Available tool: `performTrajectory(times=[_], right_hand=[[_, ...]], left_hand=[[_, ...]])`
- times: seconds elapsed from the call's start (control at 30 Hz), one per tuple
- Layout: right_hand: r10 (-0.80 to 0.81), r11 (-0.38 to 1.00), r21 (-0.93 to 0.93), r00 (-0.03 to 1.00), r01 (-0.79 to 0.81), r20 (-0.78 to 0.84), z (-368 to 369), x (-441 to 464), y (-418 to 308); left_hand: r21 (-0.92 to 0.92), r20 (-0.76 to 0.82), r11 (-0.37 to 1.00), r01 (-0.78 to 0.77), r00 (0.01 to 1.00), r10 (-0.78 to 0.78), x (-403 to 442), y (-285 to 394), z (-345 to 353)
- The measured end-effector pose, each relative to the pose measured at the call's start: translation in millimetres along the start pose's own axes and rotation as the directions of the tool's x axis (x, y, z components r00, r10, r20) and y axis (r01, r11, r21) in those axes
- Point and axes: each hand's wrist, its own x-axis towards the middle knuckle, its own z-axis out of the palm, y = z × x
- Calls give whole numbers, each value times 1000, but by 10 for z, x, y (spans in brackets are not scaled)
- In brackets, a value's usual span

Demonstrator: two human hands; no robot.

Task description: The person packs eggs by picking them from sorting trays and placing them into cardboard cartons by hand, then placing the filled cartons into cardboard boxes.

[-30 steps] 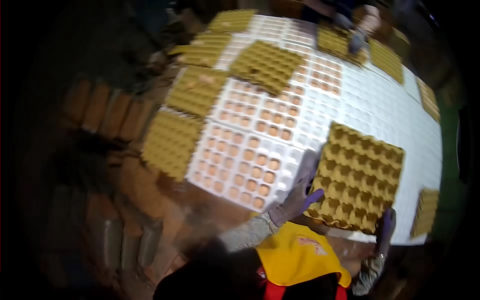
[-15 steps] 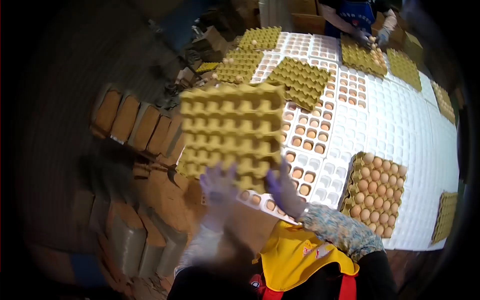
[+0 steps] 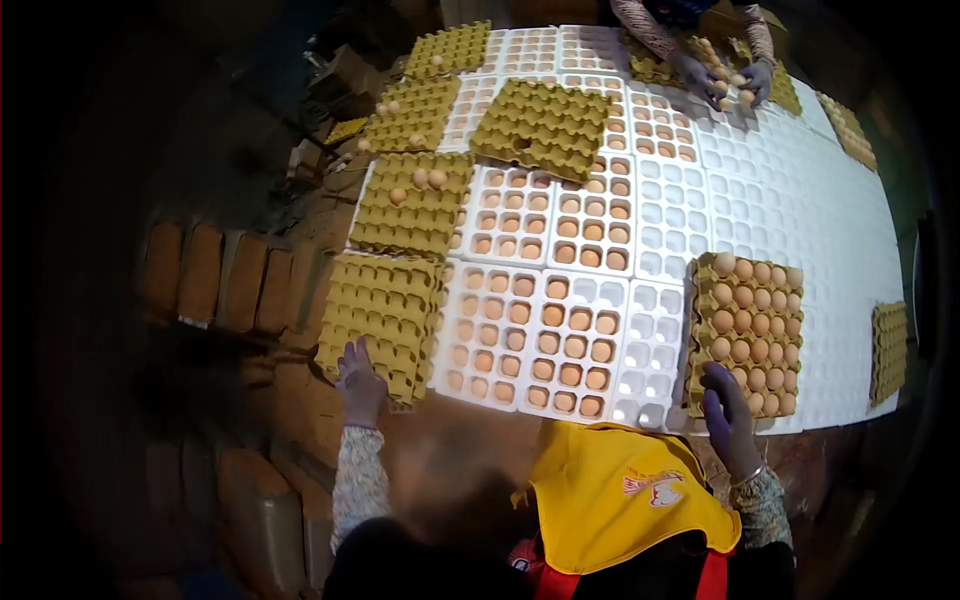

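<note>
Along the left edge of the white moulded worktop (image 3: 840, 235), three pulp trays are lined up behind the near-left corner: one bearing three eggs in the middle (image 3: 375, 215), one with several at its rim (image 3: 425, 100), and one with a single egg at the far-left corner (image 3: 465, 42). A loose pulp tray (image 3: 545, 125) is laid askew towards the far edge, and some egg-filled cells are covered by it. By the far edge, eggs (image 3: 722, 88) are gathered in a co-worker's gloved hands (image 3: 757, 82). A small-looking tray (image 3: 888, 352) is set at the right edge.

At the near-left corner, the cupped pulp tray (image 3: 385, 320), yellowish-brown and ridged in rows, is overlapped by the gloved left hand (image 3: 361, 388), its fingers spread wide. Near the front edge, right of centre, the full egg tray (image 3: 699, 310) is seen, packed in rows with pale and tan eggs. At its near-left corner the gloved right hand (image 3: 733, 420) is held half-opened, thumb apart; whether either hand is pressed on its tray cannot be told.
</note>
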Motion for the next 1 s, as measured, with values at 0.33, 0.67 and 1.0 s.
performTrajectory(times=[0.33, 0.67, 1.0], right_hand=[[127, 987, -46, 922, -154, -365, -1064, -674, 529], [-251, 802, -470, 922, 369, 294, -1090, -210, 1082], [-113, 817, -532, 966, 223, 232, -972, 364, 965]], left_hand=[[235, -199, 972, 5, 979, 43, -334, 1116, 221], [-429, -359, 157, -890, 327, 874, -2496, 4831, -436], [-335, 5, 553, -763, 586, 811, -2392, 5203, -638]])
